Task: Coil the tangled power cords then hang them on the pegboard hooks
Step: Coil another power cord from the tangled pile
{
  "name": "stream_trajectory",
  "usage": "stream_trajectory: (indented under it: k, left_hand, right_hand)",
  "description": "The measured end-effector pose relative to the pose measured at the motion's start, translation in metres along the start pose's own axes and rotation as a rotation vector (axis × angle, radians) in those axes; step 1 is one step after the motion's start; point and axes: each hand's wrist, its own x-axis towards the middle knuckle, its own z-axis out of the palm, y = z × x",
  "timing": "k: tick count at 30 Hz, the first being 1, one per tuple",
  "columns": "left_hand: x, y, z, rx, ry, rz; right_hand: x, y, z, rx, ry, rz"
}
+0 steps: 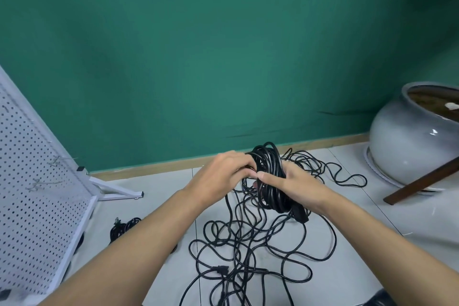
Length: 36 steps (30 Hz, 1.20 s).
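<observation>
Black cord coil point(269, 176) is gripped by both the left hand point(223, 174) and right hand point(295, 185), fingers curled round it, above tangled cords point(248, 251) on the floor point(159, 196).

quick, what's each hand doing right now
Left hand: fingers curled on the black cord coil, holding it.
Right hand: grips the same coil, thumb across it.

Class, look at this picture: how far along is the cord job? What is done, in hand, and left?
Done: one small coiled cord seems to lie beside the pegboard. In hand: the left hand and right hand hold a partly wound coil. Left: the tangle on the floor, and all hanging; the hooks look bare.
</observation>
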Motion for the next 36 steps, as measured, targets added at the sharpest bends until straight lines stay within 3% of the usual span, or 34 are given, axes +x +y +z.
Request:
stream_trajectory:
  k: [8,12,16,22,29,36]
  left_hand:
    - [0.001,0.005,-0.008,-0.127,0.163,-0.043]
    - [0.004,0.008,-0.010,-0.156,0.215,-0.076]
    - [0.006,0.012,-0.009,-0.177,0.246,-0.195]
    - [-0.004,-0.007,-0.006,-0.542,0.101,-0.518]
    - [0.001,0.004,-0.008,-0.471,0.307,-0.580]
    - [0.012,0.018,-0.001,-0.677,0.445,-0.740]
  right_hand:
    - [-0.004,-0.001,-0.001,0.220,-0.140,0.103]
    - [-0.004,-0.003,0.002,0.155,-0.168,0.087]
    - [-0.001,-0.005,0.003,0.039,-0.084,0.055]
    - [0.003,0.000,0.001,0.067,0.098,0.057]
    - [0.002,-0.003,0.004,0.058,0.166,0.047]
    - [0.004,-0.001,0.017,0.087,0.177,0.030]
